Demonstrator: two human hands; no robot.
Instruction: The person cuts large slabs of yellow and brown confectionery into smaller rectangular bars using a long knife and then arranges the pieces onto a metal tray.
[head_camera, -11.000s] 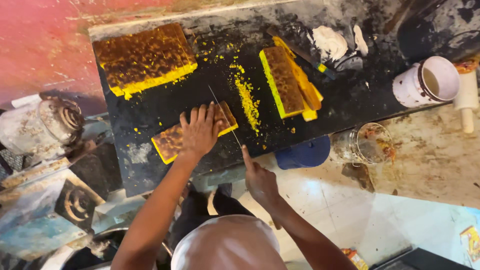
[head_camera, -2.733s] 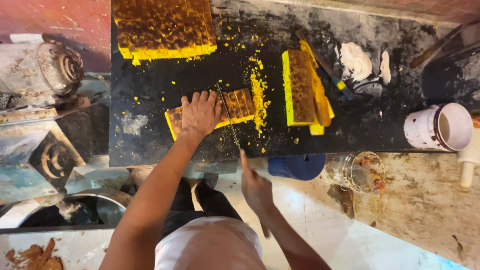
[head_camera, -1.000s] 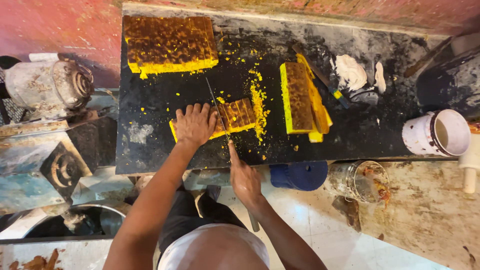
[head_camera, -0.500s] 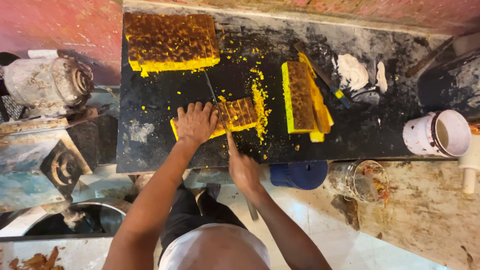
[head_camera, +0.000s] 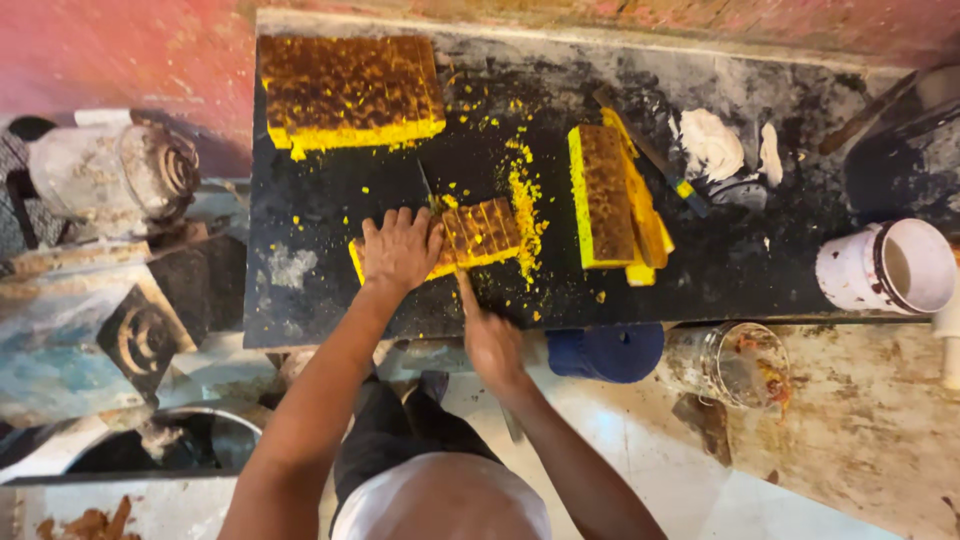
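A small yellow slab (head_camera: 480, 232) with a browned, scored top lies near the front edge of the black worktop (head_camera: 310, 300). The left hand (head_camera: 400, 250) presses flat on its left end, fingers spread. The right hand (head_camera: 490, 340) is closed around a knife (head_camera: 430, 195) whose thin blade crosses the slab beside the left fingers (the grip itself is hard to make out). Yellow crumbs (head_camera: 522, 200) lie just right. A big slab (head_camera: 348, 92) sits farther back, stacked slices (head_camera: 610, 200) to the right, and a white bucket (head_camera: 890, 268) lies well apart.
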